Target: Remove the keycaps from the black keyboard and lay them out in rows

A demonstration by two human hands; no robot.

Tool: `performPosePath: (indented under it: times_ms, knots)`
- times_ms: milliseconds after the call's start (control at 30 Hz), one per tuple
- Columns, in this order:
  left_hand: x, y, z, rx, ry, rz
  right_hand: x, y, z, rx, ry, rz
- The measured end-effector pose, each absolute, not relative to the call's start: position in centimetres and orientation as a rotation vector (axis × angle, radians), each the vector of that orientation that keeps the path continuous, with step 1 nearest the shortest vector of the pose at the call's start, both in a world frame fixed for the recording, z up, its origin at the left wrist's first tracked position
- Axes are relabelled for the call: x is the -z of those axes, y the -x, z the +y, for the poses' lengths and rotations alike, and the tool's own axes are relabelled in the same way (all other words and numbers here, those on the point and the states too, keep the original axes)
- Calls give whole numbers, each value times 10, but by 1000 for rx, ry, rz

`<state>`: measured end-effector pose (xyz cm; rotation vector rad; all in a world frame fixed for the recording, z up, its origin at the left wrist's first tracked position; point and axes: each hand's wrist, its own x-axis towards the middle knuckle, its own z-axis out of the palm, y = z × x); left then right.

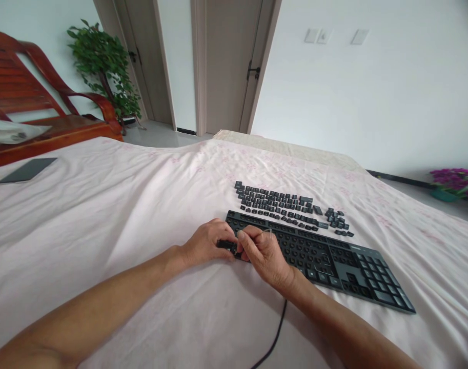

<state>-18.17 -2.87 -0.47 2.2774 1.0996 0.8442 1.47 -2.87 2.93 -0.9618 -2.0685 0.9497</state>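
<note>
A black keyboard (306, 256) lies slantwise on the cloth, with many keycaps off its main block and the number pad's caps (375, 277) still in place. Over its left end, my left hand (210, 241) pinches a long black keycap (226, 245). Against that keycap, my right hand (266, 256) is closed in a pinch. A thin pale wire (271, 233) sticks out beside its fingers, but the wire's other end is hidden. Beyond the keyboard, loose keycaps (272, 202) lie in rows, with a smaller group (337, 219) to their right.
The pale flowered cloth (141, 215) under everything is wrinkled. A black cable (276, 333) runs toward me from the keyboard. At the far left lies a dark flat object (28, 170), near a wooden bench (80, 125). A potted plant (103, 61) and doors (231, 66) stand behind.
</note>
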Motion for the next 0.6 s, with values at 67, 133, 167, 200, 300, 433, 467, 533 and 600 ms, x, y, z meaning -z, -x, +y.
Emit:
performPosePath:
  times_ms: [67,133,167,200,300,433,467,533,600]
  knots:
    - [2,179,-30,-840,-2292,1104,-31,-10,-26,-868,988,-2135]
    - [1,176,-32,-837,-2301,1102,-33,-6,-25,-758,999,-2216]
    - [1,175,-32,-845,-2302,1106,-33,-3,-25,-695,995,-2259]
    - [2,174,-33,-862,-2305,1117,-33,-1,-25,-633,986,-2299]
    - [7,173,-33,-943,-2330,1193,-31,5,-27,-521,951,-2349]
    - [12,172,-34,-992,-2377,1229,-21,3,-31,-519,883,-2291]
    - [11,172,-35,-990,-2378,1226,-18,1,-32,-509,845,-2263]
    - [10,172,-36,-978,-2377,1223,-12,-5,-34,-470,756,-2195]
    - [9,172,-37,-975,-2382,1212,-6,-10,-34,-432,673,-2149]
